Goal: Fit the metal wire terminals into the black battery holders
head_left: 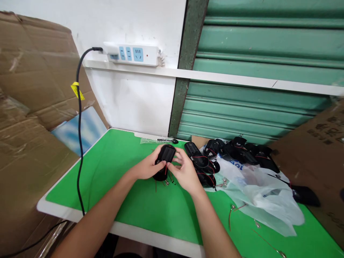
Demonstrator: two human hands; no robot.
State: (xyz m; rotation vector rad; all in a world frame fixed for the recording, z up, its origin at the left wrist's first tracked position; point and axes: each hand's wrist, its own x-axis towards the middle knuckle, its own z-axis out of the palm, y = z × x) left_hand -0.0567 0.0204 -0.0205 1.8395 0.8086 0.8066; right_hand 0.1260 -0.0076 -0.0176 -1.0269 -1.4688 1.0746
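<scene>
Both hands are over the middle of the green table top. My left hand (149,166) grips a black plastic housing (167,153) by its left side, thumb lying across its lower part. From the right, my right hand (185,171) has its thumb and a fingertip at the housing's edge, by a thin red wire (166,169). Whether the right fingers pinch the wire or the housing is too small to tell. Small metal parts with thin wires (167,182) show just below the housing.
Several black housings with red wires (201,161) lie right of my hands, more on a white plastic bag (258,190). Loose wired metal pieces (233,207) are scattered near the bag. A black cable (80,143) hangs at left from a power strip (134,53). Cardboard (314,154) stands at right.
</scene>
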